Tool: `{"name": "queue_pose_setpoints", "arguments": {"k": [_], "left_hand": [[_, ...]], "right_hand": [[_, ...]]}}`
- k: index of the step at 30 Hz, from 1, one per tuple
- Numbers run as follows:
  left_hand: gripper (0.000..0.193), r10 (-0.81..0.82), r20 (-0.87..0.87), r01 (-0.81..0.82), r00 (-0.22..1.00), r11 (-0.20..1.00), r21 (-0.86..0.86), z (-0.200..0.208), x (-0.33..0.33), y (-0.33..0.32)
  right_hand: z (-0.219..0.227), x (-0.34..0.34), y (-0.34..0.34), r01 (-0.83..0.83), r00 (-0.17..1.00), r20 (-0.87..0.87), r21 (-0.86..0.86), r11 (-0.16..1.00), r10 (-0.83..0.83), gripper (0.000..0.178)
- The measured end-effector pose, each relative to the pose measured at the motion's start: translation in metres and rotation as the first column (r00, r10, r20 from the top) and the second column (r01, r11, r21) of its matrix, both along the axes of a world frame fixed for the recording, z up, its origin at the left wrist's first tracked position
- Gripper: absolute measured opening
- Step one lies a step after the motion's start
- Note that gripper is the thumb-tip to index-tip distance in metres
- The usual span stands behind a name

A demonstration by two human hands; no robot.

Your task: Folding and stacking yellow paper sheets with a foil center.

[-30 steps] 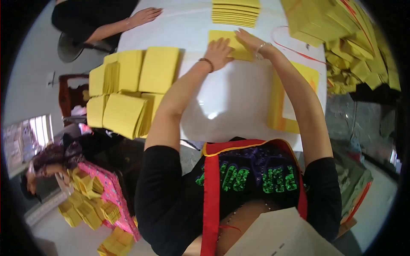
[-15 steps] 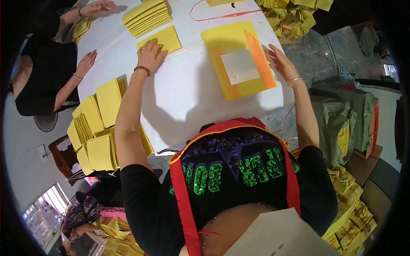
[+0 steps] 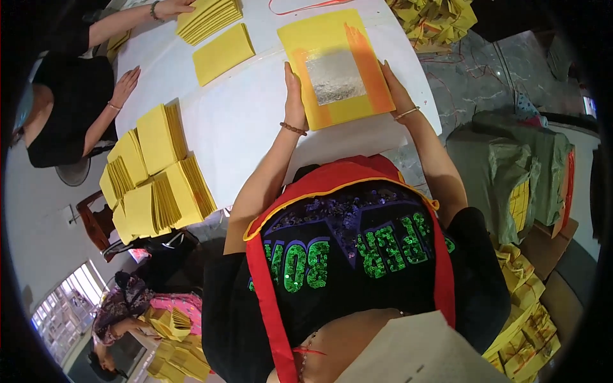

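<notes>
A thick stack of yellow paper (image 3: 322, 38) lies near the table's right side. Its top sheet bears orange streaks and a shiny silver square (image 3: 336, 76). Along the stack's left edge my left hand (image 3: 294, 99) presses with straight fingers, a beaded bracelet on its wrist. My right hand (image 3: 397, 96) cups the opposite edge, its fingers partly hidden by the paper. Between them the two hands hold the stack. To the left a flat yellow paper bundle (image 3: 223, 53) rests alone, with a fanned stack of folded yellow paper (image 3: 209, 19) behind it.
Several yellow bundles (image 3: 156, 143) stand at the white table's (image 3: 236, 121) left edge. A co-worker's hand (image 3: 175, 7) touches the fanned stack; the other hand (image 3: 126, 86) rests on the table. Yellow paper heaps (image 3: 434, 22) and green sacks (image 3: 491, 179) lie to the right.
My left hand has left the flat yellow bundle and moved right to the paper stack's left edge. My right hand has closed in on its right edge. The co-worker's far hand has reached the fanned stack.
</notes>
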State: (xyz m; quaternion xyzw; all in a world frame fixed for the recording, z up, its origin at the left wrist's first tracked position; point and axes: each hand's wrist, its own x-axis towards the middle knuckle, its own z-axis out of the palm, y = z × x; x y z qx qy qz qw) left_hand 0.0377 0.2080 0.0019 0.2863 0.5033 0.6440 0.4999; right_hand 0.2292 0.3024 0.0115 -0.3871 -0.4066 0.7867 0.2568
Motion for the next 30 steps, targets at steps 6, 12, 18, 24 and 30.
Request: {"name": "queue_pose_setpoints", "arguments": {"k": [6,12,18,24,30], "left_hand": [[0.067,0.021,-0.02,-0.02,1.0,0.999,0.039,-0.005,0.001,-0.004],[0.057,0.105,-0.345,-0.082,0.933,0.993,0.08,-0.011,-0.022,-0.01],[0.039,-0.061,-0.996,0.472,0.071,0.881,-0.02,0.065,-0.001,-0.027],[0.035,-0.054,-0.998,0.511,0.03,0.859,-0.032,0.056,0.0,-0.023],[0.032,-0.226,-0.955,0.464,0.191,0.878,-0.115,0.065,-0.002,-0.017]], "right_hand": [[-0.011,0.002,-0.002,-0.032,0.999,0.035,0.065,0.997,0.03,0.059],[0.001,0.013,0.012,-0.015,0.999,0.049,0.26,0.965,0.003,0.052],[-0.01,0.034,0.019,-0.116,0.987,0.16,0.772,0.625,-0.014,0.03],[-0.017,0.03,0.003,-0.079,0.997,0.049,0.521,0.85,0.063,0.03],[-0.03,0.03,0.003,-0.01,0.997,-0.064,0.515,0.857,0.05,0.032]]}}
